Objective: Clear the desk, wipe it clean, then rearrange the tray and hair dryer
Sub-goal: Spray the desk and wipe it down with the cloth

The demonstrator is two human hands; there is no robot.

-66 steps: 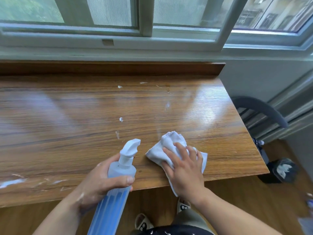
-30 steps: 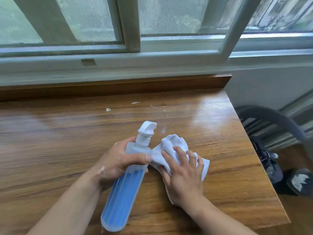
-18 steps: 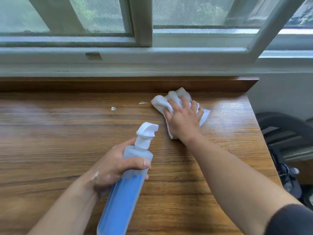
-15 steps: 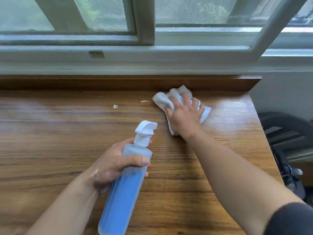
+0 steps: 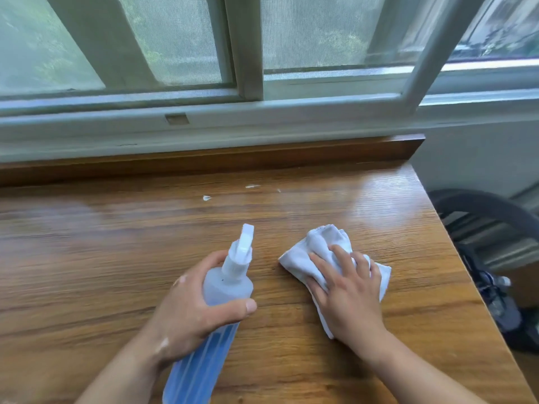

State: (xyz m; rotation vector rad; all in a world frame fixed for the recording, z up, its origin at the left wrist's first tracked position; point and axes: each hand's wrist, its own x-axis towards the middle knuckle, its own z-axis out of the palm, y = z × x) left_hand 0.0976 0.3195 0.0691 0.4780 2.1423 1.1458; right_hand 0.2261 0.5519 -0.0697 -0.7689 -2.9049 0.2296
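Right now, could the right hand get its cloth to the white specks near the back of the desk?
Probably yes. The right hand presses the cloth flat on the desk, and nothing stands between it and the specks farther back.

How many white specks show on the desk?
3, all near the back of the desk: one speck leftmost, a streak right of it, a fleck further right. More may hide under the cloth.

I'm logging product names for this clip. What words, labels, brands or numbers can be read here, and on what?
None can be read.
The translucent plastic spray bottle of blue liquid shows no label.
The small tan patch on the grey window frame is too blurred to tell.
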